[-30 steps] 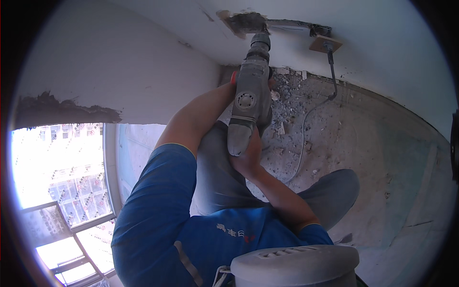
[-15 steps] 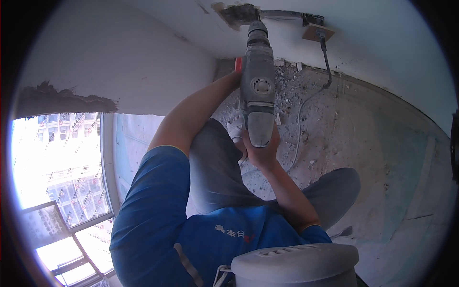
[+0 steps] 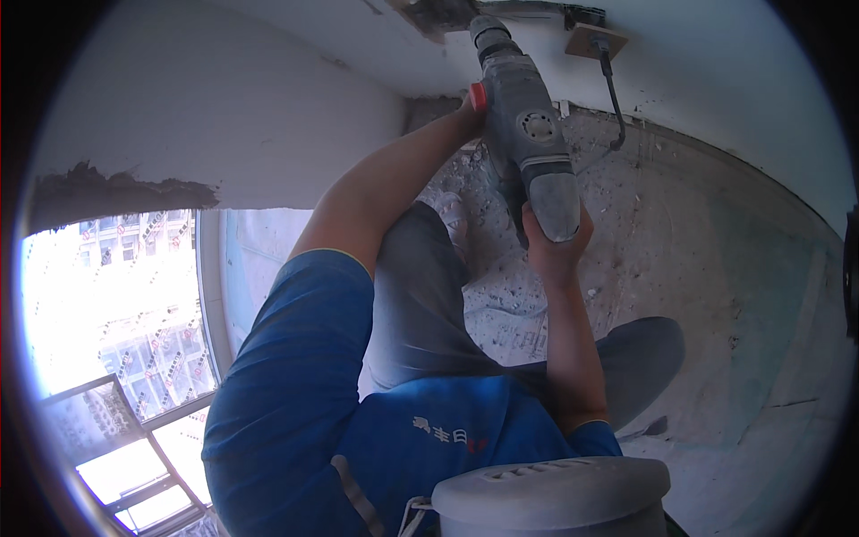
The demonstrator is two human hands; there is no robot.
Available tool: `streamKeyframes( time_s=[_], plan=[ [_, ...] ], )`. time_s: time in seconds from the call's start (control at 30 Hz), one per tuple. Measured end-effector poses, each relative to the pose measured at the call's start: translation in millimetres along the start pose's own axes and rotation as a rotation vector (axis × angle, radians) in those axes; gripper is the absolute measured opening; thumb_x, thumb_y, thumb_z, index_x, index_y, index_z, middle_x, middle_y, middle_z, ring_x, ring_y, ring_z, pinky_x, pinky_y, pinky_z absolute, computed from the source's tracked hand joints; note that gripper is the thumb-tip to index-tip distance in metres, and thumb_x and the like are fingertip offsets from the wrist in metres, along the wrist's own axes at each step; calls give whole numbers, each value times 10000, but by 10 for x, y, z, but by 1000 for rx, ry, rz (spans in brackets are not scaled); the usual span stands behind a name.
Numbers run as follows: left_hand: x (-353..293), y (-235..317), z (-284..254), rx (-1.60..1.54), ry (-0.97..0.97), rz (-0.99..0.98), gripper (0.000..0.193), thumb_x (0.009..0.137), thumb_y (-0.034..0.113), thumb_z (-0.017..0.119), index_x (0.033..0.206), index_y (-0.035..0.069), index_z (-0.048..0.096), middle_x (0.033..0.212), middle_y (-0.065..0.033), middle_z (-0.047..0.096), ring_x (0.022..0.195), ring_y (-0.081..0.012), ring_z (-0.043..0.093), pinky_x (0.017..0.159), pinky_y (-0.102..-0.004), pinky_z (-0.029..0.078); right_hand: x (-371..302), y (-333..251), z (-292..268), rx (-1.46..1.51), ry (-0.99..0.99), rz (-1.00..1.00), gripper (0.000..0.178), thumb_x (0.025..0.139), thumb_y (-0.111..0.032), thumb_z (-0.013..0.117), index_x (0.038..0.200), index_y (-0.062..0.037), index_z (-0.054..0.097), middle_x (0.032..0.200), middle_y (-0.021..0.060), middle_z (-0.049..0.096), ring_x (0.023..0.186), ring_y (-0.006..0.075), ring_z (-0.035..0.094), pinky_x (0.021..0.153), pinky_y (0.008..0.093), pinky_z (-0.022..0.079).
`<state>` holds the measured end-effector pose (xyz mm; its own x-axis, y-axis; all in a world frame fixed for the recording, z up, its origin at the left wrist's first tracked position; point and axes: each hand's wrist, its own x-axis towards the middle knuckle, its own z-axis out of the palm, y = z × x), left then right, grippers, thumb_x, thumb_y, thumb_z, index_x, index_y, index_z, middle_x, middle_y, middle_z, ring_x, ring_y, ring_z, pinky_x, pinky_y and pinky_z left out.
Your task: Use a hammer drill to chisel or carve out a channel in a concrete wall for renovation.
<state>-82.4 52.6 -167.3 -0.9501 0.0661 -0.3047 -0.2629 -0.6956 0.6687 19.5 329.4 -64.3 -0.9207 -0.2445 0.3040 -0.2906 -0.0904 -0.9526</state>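
Observation:
A grey, dust-covered rotary hammer drill is held in front of me, its nose up and to the left against the wall. My right hand is wrapped round its rear handle. Toward the front, beside the red knob, my left hand grips the drill from the left, its fingers mostly hidden behind the tool. By the chuck is a rough chiselled patch in the white wall. Whether the bit touches it I cannot tell, as the bit is hidden.
A socket plate with a plugged-in cable hangs from the wall to the right of the patch. Rubble and dust lie on the floor around my foot. A bright window stands at the left.
The drill's rear and my right hand have swung to the right and slightly up, so the tool now slants up-left. My left hand has shifted right with it.

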Motion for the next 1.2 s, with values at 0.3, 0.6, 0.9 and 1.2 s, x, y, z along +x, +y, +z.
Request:
streamKeyframes(
  time_s=[0.3,0.6,0.9,1.2],
  plan=[
    [-615,366,236,857,205,-12,389,866,169,631,1229,61,540,1160,-96,614,1041,-203,600,915,-359,470,-586,319,255,281,-3,228,417,692,-129,746,1027,28,554,901,147,620,807,272,631,732,371,486],
    [-834,727,142,761,197,-23,466,848,141,655,1276,44,500,1203,-96,588,1070,-195,582,957,-356,443,-554,140,675,331,-64,504,459,699,-149,757,1065,38,551,945,171,622,898,295,632,784,392,488],
    [-770,579,232,818,137,1,437,870,169,634,1266,44,500,1220,-104,572,1070,-199,581,949,-360,458,-741,327,436,109,-102,370,370,752,-165,758,1043,-11,589,930,86,649,834,196,638,729,334,495],
    [-487,759,-782,699,-378,-119,232,878,184,611,1064,47,588,1074,-90,608,964,-171,593,840,-337,499,-756,-112,903,165,18,138,492,726,-57,677,1174,-17,476,997,171,604,933,299,622,772,385,484]
  ],
)
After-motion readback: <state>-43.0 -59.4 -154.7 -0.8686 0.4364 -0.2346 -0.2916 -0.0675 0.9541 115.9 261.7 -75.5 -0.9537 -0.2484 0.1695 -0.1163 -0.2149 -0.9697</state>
